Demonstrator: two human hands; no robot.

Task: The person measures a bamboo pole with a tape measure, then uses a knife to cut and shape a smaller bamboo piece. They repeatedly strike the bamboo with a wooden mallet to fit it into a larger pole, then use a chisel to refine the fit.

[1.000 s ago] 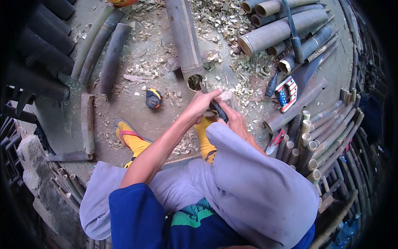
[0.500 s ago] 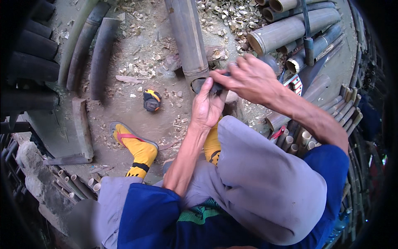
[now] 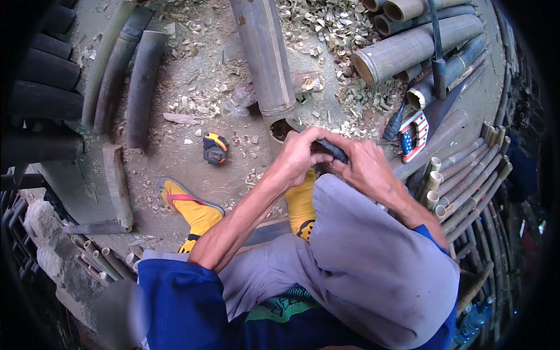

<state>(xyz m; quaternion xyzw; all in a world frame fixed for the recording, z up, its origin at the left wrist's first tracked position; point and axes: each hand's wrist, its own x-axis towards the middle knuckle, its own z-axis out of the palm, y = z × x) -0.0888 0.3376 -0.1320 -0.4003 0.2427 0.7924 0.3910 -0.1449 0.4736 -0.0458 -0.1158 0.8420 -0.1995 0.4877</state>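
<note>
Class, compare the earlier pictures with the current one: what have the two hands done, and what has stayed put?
The right hand drew back from its forward reach and now meets the left hand on the dark handle-shaped tool. The large bamboo pole and yellow-black tape measure stayed put.

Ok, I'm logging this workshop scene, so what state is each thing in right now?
Left hand: closed around the dark object.
Right hand: gripping the same dark object.
Dark object: held between both hands, mostly hidden.
Bamboo pole: lying on the ground, hollow end open toward the person.
Tape measure: lying on the ground, untouched.
Stacked bamboo: lying piled, cut ends open.
Yellow sandal: worn, flat on the ground.
Shavings: scattered loose.
</note>
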